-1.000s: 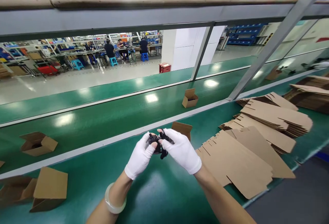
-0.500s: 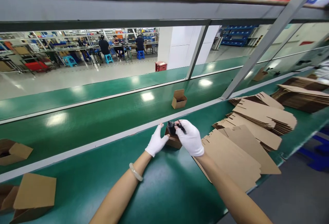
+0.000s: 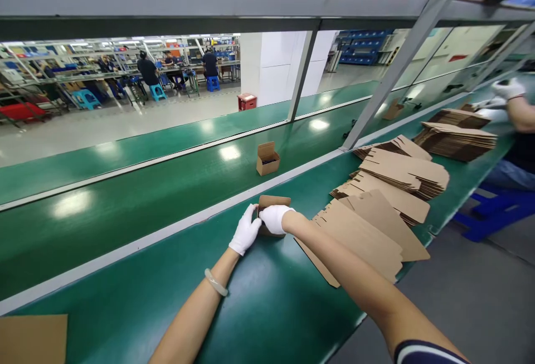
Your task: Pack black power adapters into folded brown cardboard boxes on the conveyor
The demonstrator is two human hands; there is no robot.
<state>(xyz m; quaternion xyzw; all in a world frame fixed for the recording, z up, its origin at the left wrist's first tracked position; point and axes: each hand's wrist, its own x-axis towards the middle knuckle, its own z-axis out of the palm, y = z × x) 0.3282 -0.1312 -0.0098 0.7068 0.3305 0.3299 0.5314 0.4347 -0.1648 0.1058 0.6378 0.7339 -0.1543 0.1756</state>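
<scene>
Left hand [image 3: 244,233], thumb parted from fingers, meets the open box [image 3: 275,201]; right hand [image 3: 275,219] dips inside, fingertips hidden, grip unclear; green bench [image 3: 267,302] beneath, seated workers [image 3: 147,69] beyond.

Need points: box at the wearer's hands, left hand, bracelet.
Box at the wearer's hands [image 3: 275,201], head view: on its raised flap.
Left hand [image 3: 243,233], head view: on the back of the white glove.
Bracelet [image 3: 215,283], head view: mid-band.

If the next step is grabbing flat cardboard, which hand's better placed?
Right, likely: the right hand is nearer the cardboard, though it's at the opening of the box. The left hand is at the box's left side, farther off.
</scene>
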